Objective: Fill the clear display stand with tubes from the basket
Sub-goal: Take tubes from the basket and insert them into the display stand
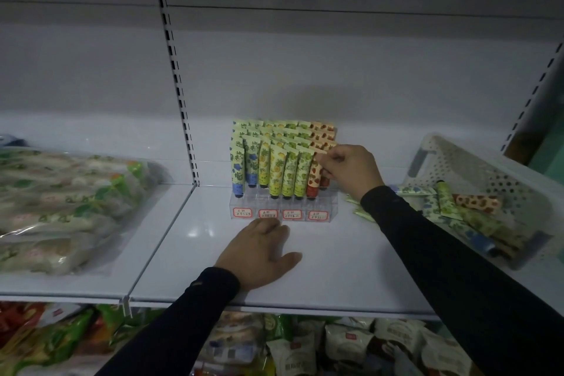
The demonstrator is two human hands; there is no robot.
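Observation:
A clear display stand [282, 207] with red-bordered labels stands mid-shelf, holding several rows of upright patterned tubes [276, 168] in blue, yellow, green and red. My right hand [351, 169] pinches the top of a red strawberry-pattern tube [314, 177] at the stand's right end. My left hand [259, 253] rests flat on the shelf, its fingertips touching the stand's front. A white perforated basket [500, 174] lies tipped at the right with several loose tubes [457, 207] spilling from it.
A big clear bag of packaged goods [67, 207] fills the left shelf section. A slotted upright [180, 94] divides the shelf back. Snack packets [305, 345] crowd the shelf below. The white shelf [335, 268] front edge runs under my forearms.

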